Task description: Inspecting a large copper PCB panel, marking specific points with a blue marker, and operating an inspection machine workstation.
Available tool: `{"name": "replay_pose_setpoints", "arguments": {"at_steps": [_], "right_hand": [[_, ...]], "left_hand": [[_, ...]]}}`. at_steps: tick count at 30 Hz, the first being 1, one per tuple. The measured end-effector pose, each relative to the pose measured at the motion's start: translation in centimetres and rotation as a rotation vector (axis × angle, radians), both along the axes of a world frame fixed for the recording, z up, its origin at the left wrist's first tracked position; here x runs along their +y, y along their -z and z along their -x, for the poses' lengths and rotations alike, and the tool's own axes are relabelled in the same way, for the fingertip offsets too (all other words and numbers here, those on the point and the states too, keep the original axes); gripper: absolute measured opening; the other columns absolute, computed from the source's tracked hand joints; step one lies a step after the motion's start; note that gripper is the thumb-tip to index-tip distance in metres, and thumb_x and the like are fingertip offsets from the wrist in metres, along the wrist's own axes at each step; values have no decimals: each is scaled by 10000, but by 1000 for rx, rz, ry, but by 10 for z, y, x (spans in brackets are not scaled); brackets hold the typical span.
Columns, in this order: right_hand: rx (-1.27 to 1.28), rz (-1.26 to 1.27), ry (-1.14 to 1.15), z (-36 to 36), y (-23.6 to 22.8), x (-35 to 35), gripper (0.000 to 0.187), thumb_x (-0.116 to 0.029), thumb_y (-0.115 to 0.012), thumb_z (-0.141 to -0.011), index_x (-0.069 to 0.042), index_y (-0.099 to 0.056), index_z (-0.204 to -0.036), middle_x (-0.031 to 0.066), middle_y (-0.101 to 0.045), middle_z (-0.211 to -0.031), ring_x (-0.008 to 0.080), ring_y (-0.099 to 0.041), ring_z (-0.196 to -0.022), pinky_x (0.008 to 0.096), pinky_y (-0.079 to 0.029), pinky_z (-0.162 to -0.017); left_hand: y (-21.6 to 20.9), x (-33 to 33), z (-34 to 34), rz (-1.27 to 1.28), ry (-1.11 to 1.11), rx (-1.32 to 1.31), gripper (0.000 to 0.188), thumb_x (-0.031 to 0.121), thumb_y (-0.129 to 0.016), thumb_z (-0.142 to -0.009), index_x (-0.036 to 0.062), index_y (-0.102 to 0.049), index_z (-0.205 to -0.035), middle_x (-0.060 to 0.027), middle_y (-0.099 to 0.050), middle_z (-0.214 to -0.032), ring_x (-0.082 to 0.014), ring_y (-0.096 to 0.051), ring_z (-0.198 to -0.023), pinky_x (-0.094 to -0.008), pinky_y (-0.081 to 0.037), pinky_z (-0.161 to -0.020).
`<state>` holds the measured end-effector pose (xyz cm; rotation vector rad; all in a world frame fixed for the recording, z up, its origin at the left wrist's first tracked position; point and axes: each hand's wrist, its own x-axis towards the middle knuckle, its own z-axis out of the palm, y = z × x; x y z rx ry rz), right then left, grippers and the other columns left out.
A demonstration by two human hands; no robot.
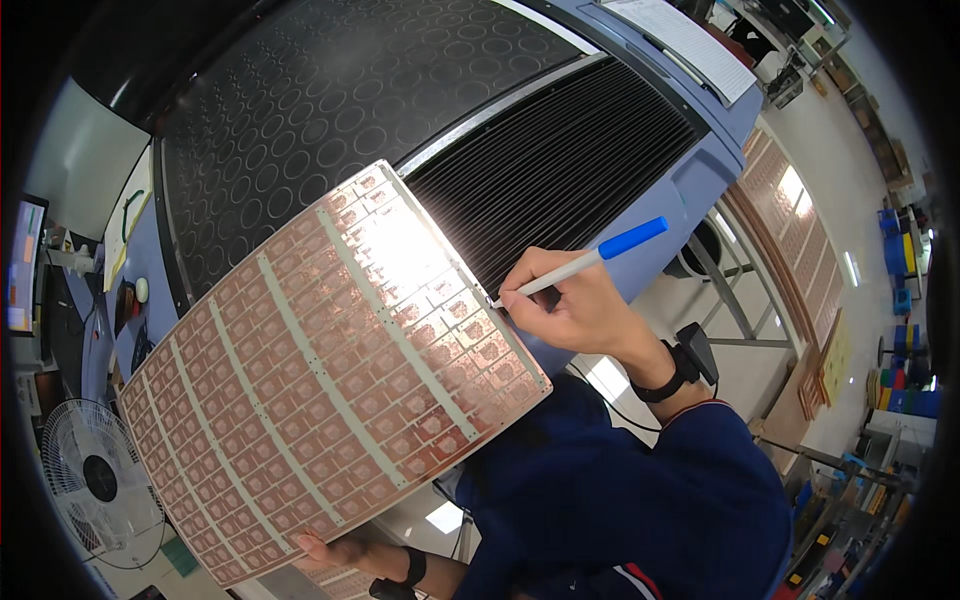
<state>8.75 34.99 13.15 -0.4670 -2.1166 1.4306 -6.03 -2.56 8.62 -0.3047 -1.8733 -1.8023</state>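
A large copper-coloured printed circuit board panel [310, 400] with pale strips and rows of repeated small patterns lies tilted before me, its far part over the machine bed. My right hand [570, 305] pinches a white marker pen [575, 268] with a blue end. The pen's tip meets the panel's right edge. At the panel's near edge, my left hand [335, 552] grips the board, with the fingertips on top and the rest of the hand partly hidden beneath. Glare whitens the panel's upper right part.
A black machine bed with circle marks [350, 90] lies beyond, beside a ribbed black strip [560, 150] in a blue housing. A white fan [100, 478] stands at left near a monitor [22, 265]. More copper panels [790, 220] are stacked at right. Papers [690, 45] lie on the housing.
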Motion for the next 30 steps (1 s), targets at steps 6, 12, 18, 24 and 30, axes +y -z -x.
{"name": "replay_pose_setpoints", "arguments": {"at_steps": [6,12,18,24,30], "right_hand": [[0,11,34,-4,8,1,47,-49,-650,-823,-25,-651,-783,10,-584,-611,71,-499,-509,248,-373,-457],[19,-14,23,-4,0,2,59,-45,-649,-811,-24,-639,-757,12,-578,-592,71,-489,-494,253,-370,-449],[55,-65,60,-5,12,5,36,-38,-656,-843,-24,-649,-811,6,-608,-673,60,-528,-563,242,-406,-496],[409,299,170,-12,34,3,62,-51,-667,-910,-15,-619,-895,65,-627,-819,93,-567,-649,233,-450,-573],[451,242,222,-21,43,14,108,-114,-632,-938,-23,-572,-938,98,-590,-822,118,-524,-661,211,-441,-580]], "left_hand": [[-1,1,-1,-16,-3,-9,884,310,-598,-916,-55,-139,-1577,-252,-291,-1582,-345,-374,-1426,-499,-348,-1152],[-4,6,-2,-62,-1,-34,888,303,-601,-918,-53,-129,-1581,-251,-286,-1589,-344,-374,-1430,-501,-342,-1154],[-3,11,-7,-178,-21,-57,919,294,-634,-889,-46,-133,-1580,-270,-326,-1560,-355,-424,-1395,-518,-394,-1133],[10,-34,-22,-608,228,-230,617,249,-592,-911,-37,-462,-1442,-217,-527,-1450,-389,-492,-1347,-531,-368,-1160],[-36,-136,-68,-900,572,-110,652,154,-541,-893,-17,-407,-1507,-249,-461,-1514,-398,-457,-1398,-596,-325,-1184]]}}
